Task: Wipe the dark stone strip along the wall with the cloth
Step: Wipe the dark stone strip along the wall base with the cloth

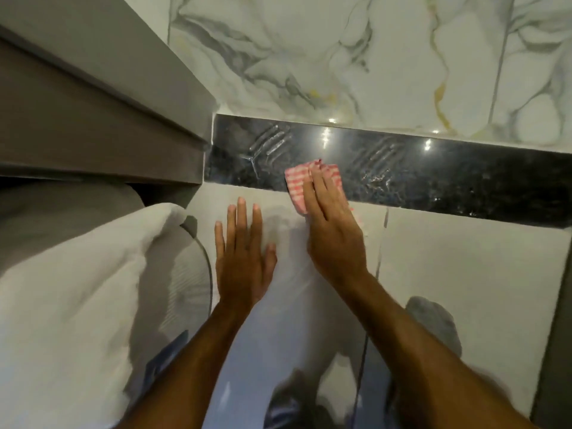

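Observation:
A glossy dark stone strip point(433, 178) runs along the foot of the white marble wall point(340, 57), with damp streaks on its left part. A pink and white checked cloth point(297, 181) lies folded against the strip's lower edge. My right hand point(334, 224) presses flat on the cloth, fingers reaching onto the stone. My left hand point(243, 258) rests flat on the pale floor tile point(464, 267), fingers spread, holding nothing, a little left of the cloth.
A grey-brown wooden furniture piece point(93, 119) juts out at the left, ending at the strip's left end. White bedding point(77, 274) bulges at the lower left. A grey sock-like shape point(433, 323) shows at the lower right.

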### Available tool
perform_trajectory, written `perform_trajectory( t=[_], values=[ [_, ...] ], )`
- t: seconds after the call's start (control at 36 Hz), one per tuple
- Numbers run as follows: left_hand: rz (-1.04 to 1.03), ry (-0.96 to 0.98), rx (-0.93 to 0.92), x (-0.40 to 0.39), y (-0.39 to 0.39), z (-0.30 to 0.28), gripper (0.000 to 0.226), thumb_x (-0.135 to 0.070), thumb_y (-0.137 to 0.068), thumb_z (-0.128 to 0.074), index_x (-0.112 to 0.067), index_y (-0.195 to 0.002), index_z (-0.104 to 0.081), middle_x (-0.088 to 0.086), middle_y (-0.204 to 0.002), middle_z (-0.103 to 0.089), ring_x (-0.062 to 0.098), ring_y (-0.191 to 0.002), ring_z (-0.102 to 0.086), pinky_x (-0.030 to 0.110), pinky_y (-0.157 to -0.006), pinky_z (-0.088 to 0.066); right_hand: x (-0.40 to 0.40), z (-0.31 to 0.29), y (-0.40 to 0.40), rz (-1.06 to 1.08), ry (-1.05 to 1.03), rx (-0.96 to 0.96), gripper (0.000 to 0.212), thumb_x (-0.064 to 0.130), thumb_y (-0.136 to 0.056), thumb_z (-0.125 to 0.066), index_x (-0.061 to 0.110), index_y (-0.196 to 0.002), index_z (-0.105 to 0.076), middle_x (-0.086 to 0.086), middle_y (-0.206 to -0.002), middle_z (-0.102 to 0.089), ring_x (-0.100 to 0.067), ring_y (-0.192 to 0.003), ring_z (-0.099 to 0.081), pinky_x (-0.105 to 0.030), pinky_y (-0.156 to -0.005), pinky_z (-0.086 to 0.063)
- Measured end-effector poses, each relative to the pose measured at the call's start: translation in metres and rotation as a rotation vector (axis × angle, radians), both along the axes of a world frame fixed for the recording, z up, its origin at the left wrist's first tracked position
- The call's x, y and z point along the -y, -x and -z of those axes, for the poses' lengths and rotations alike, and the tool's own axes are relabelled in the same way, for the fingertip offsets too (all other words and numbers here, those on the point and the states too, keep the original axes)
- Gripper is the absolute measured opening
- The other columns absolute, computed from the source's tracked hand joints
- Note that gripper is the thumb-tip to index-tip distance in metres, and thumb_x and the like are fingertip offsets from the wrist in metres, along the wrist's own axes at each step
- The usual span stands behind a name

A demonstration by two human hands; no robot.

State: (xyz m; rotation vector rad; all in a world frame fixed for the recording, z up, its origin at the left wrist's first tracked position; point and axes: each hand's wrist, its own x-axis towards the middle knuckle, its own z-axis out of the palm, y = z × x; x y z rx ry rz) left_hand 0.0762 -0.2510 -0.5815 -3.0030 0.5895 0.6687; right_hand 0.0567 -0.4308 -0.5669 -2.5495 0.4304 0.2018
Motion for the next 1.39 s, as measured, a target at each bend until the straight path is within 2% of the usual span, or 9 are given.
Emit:
perform_trajectory(
  t=[0.22,0.39,0.44,0.64,0.78,1.0,1.11,1.28,1.39],
  values=[
    [-0.011,0.216,0.244,-0.02,0.006,0.04,0.064,-0.037,-0.111,-0.033,-0.011,-0.17,-0.031,0.015,-0.18,-0.024,0.032,-0.169,-0.02,0.058,-0.139,-0.013,-0.002,0.026,-0.086,0.187,0.184,0.123,0.063,0.028,-0.121,-0.032,0.009,-0.177,-0.013,-0.014,-0.188,-0.008,-0.028,-0.176,-0.007,-0.042,-0.145,-0.003],
    [-0.009,0.155,0.254,-0.019,0.004,0.026,0.059,-0.031,-0.11,-0.042,-0.003,-0.162,-0.046,0.019,-0.172,-0.04,0.035,-0.162,-0.036,0.066,-0.128,-0.037,-0.031,0.019,-0.08,-0.489,0.092,0.019,0.078,0.014,-0.116,-0.05,0.017,-0.178,-0.002,-0.007,-0.187,0.007,-0.021,-0.173,0.013,-0.038,-0.142,0.012],
    [0.023,0.135,0.255,-0.018,0.004,0.024,0.062,-0.032,-0.108,-0.051,-0.004,-0.164,-0.044,0.018,-0.174,-0.037,0.034,-0.164,-0.033,0.065,-0.129,-0.036,-0.016,0.016,-0.042,-0.542,0.124,0.047,0.074,0.017,-0.115,-0.055,0.015,-0.177,-0.015,-0.007,-0.187,-0.005,-0.022,-0.174,0.0,-0.042,-0.144,-0.002],
    [-0.018,0.201,0.248,-0.019,0.004,0.029,0.062,-0.03,-0.11,-0.038,-0.006,-0.167,-0.037,0.016,-0.177,-0.032,0.034,-0.165,-0.031,0.065,-0.131,-0.032,0.003,0.013,-0.031,-0.127,0.208,0.065,0.061,0.032,-0.117,-0.037,0.018,-0.176,-0.025,-0.005,-0.185,-0.022,-0.023,-0.174,-0.018,-0.043,-0.145,-0.014],
    [-0.063,0.21,0.297,-0.023,0.007,0.041,0.065,-0.041,-0.114,-0.027,-0.006,-0.168,-0.035,0.017,-0.178,-0.027,0.033,-0.168,-0.024,0.063,-0.135,-0.024,-0.039,0.02,-0.108,0.048,0.184,-0.002,0.063,0.029,-0.122,-0.03,0.017,-0.179,-0.005,-0.006,-0.189,0.0,-0.021,-0.177,0.001,-0.043,-0.147,-0.004],
    [-0.181,0.192,0.355,-0.022,0.006,0.044,0.068,-0.037,-0.111,-0.03,-0.006,-0.171,-0.026,0.019,-0.18,-0.02,0.035,-0.169,-0.019,0.065,-0.134,-0.024,-0.034,0.026,-0.02,-0.344,0.18,0.066,0.065,0.033,-0.118,-0.032,0.022,-0.179,-0.011,-0.002,-0.189,-0.006,-0.019,-0.177,-0.003,-0.047,-0.146,-0.015],
    [-0.212,0.225,0.324,-0.02,0.003,0.045,0.071,-0.037,-0.106,-0.033,-0.013,-0.173,-0.022,0.012,-0.182,-0.009,0.03,-0.17,-0.011,0.062,-0.137,-0.016,0.002,0.017,0.022,-0.022,0.249,0.026,0.063,0.034,-0.118,-0.029,0.02,-0.178,-0.016,-0.002,-0.188,-0.013,-0.021,-0.176,-0.011,-0.051,-0.144,-0.023],
    [-0.205,0.21,0.348,-0.021,0.004,0.051,0.075,-0.041,-0.106,-0.034,-0.013,-0.174,-0.015,0.012,-0.183,-0.008,0.03,-0.171,-0.012,0.057,-0.139,-0.008,-0.016,0.012,-0.079,0.447,0.273,-0.029,0.062,0.027,-0.122,-0.03,0.009,-0.178,-0.008,-0.011,-0.188,-0.007,-0.029,-0.176,-0.008,-0.049,-0.146,-0.011],
    [-0.218,0.21,0.337,-0.022,0.005,0.048,0.072,-0.039,-0.109,-0.031,-0.006,-0.172,-0.021,0.016,-0.181,-0.018,0.03,-0.17,-0.016,0.056,-0.139,-0.011,-0.06,0.018,-0.126,-0.084,0.206,-0.031,0.066,0.025,-0.121,-0.028,0.018,-0.178,0.003,-0.008,-0.189,0.008,-0.026,-0.176,0.007,-0.049,-0.146,-0.005]
  ],
)
